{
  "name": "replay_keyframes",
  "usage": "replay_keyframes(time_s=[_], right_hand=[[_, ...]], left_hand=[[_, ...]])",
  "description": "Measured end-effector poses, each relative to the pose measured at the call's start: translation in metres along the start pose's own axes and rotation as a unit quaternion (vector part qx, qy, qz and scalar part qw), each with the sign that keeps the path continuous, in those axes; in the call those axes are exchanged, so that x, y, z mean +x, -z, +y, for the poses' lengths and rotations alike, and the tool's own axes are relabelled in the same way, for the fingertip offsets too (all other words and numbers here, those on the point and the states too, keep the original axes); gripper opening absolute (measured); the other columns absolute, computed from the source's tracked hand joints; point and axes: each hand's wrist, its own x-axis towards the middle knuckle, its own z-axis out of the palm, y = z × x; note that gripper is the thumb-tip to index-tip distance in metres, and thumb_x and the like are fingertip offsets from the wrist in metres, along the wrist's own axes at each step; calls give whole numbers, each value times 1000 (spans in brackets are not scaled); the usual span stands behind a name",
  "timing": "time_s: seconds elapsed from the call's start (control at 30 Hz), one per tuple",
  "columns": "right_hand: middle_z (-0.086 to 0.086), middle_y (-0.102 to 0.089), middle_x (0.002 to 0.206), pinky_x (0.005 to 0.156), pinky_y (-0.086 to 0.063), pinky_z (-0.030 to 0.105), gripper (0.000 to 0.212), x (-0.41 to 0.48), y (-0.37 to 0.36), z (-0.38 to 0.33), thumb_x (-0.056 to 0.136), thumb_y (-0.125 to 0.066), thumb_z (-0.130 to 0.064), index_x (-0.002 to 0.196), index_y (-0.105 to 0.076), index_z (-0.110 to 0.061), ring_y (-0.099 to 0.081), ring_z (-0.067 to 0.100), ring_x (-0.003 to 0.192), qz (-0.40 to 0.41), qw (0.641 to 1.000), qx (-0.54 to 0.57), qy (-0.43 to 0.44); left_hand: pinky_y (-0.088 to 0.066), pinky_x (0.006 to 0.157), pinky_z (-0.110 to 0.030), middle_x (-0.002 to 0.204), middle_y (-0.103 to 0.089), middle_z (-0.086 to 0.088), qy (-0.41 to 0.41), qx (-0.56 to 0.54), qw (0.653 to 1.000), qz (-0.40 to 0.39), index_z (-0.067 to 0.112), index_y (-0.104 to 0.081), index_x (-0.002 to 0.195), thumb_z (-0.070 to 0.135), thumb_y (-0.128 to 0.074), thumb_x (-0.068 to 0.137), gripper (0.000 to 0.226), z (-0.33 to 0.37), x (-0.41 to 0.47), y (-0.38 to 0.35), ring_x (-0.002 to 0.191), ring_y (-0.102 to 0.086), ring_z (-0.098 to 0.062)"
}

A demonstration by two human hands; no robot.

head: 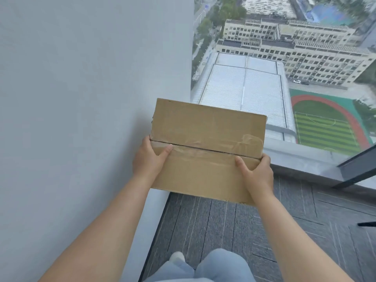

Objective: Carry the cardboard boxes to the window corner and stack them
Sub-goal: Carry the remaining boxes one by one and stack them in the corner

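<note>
Left hand (pixel 149 157) grips the left end of a cardboard box (pixel 207 143), thumb lying flat on the top face near the tape seam, other fingers curled round the side and out of sight. Right hand (pixel 255 171) grips the right end the same way, thumb on top, fingers wrapped over the edge. Both bare forearms reach forward from the bottom of the view. The box is brown and flat-topped. Its two flaps meet along a seam running left to right, covered by wrinkled clear tape. The box is held level between the hands, out in front of the body, right at the corner where the wall meets the window. What is under the box is hidden, so cannot tell if it rests on anything. Only this one box shows. To the left, a plain pale wall (pixel 81 98) fills the view, and the box's left end sits near it. Behind and to the right is a floor-to-ceiling window (pixel 284 58) looking down on buildings, a big grey roof and a green sports field with a red track. A grey ledge (pixel 305 157) runs along the base of the glass, and a dark frame bar (pixel 356 169) crosses at the right. Grey striped carpet floor (pixel 223 231) lies below the box. Light blue jeans (pixel 213 267) and a pale shoe (pixel 177 257) show at the bottom edge.
</note>
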Motion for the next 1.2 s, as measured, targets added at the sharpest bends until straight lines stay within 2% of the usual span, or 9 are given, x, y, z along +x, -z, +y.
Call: replay_keyframes(time_s=[0.2, 0.37, 0.57, 0.8, 0.97, 1.07, 1.2], right_hand=[[-3, -49, 106, 76, -38, 30, 65, 55, -17, -11, 80, -67, -46, 128, -38, -13, -48, 17, 93, 27, 999, -5, -28], [-3, -48, 106, 76, -39, 30, 64, 122, -33, -13, 82, -65, -45, 129, -36, -11, -48, 17, 92, -3, 999, -11, -45], [-1, -50, 106, 77, -39, 30, 62, 221, -52, -14, 83, -64, -45, 129, -38, -12, -48, 17, 92, -33, 997, -25, -65], [6, -57, 115, 75, -39, 30, 58, 318, -80, -12, 84, -63, -45, 126, -41, -12, -49, 19, 91, -74, 991, -53, -102], [6, -57, 115, 76, -40, 30, 57, 353, -102, -10, 84, -63, -45, 124, -41, -12, -50, 20, 92, -98, 984, -78, -123], [7, -58, 116, 80, -44, 33, 56, 364, -114, -5, 83, -63, -45, 123, -41, -12, -55, 26, 100, -108, 980, -92, -138], [10, -57, 119, 86, -45, 36, 58, 379, -124, -4, 83, -63, -45, 125, -40, -11, -55, 29, 107, -107, 977, -100, -155]], left_hand=[[-35, 75, -27, 117, -58, 0, 1, -1, 999, -46, 18, -41, 128, 50, -62, 81, 60, 21, 67, -27, 107, -55, -26], [-36, 73, -27, 104, -56, 6, 2, 7, 998, -61, 19, -42, 125, 52, -61, 81, 58, 40, 126, -58, 101, -56, -24], [-35, 75, -26, 119, -58, 0, 24, 18, 996, -80, 18, -42, 128, 49, -62, 82, 60, 67, 210, -111, 108, -55, -25], [-36, 75, -26, 119, -60, 0, 73, 46, 990, -108, 18, -47, 122, 49, -63, 82, 53, 84, 291, -171, 108, -56, -25], [-44, 80, -31, 117, -62, -3, 97, 62, 986, -122, 17, -50, 118, 47, -64, 81, 50, 74, 327, -191, 107, -58, -27], [-48, 87, -37, 117, -63, -3, 103, 76, 983, -129, 17, -51, 118, 49, -64, 80, 51, 66, 343, -201, 106, -58, -27], [-47, 86, -35, 117, -63, -2, 98, 87, 982, -138, 18, -51, 118, 49, -63, 81, 49, 62, 360, -212, 106, -58, -26]])
